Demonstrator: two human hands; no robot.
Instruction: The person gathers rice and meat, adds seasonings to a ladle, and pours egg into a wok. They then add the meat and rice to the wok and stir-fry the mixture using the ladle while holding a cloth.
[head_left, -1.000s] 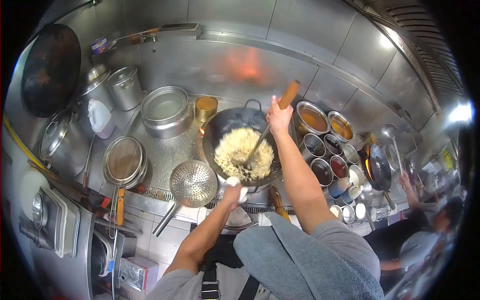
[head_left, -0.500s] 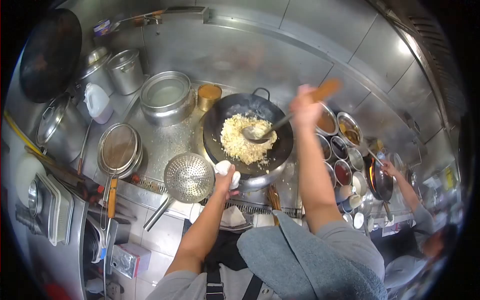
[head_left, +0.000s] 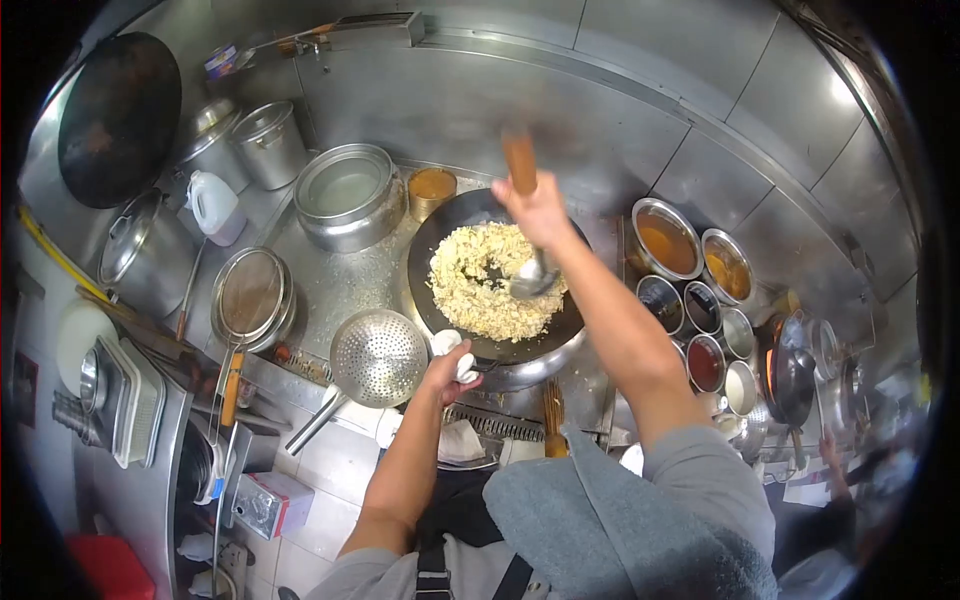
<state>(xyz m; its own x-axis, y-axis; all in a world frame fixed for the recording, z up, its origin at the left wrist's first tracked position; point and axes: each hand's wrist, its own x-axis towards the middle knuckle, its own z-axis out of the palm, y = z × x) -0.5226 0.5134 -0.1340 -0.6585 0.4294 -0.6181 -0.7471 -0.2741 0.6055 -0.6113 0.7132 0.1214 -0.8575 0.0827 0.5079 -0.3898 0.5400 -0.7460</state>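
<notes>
A dark wok (head_left: 425, 235) rests on the stove and holds pale yellow fried rice (head_left: 485, 290) spread in a ring. My right hand (head_left: 537, 210) grips the wooden handle of a metal ladle (head_left: 532, 278), whose bowl lies at the right side of the rice. The handle's upper end is blurred. My left hand (head_left: 448, 372) is closed on a folded white cloth (head_left: 452, 352) at the wok's near left rim. Beside that hand, on the left, is a perforated strainer (head_left: 378, 357).
Sauce containers (head_left: 667, 240) stand right of the wok. A wide metal pot (head_left: 347, 195) and a tin (head_left: 431, 188) are behind left, a fine sieve (head_left: 250, 293) farther left. A bamboo brush (head_left: 554, 420) is near the front. Another person's arm shows at far right beside a second wok (head_left: 790, 385).
My right hand has swung left over the wok, and the handle now stands more upright. The rice has spread into a ring. The other person's hand has dropped away from the second wok.
</notes>
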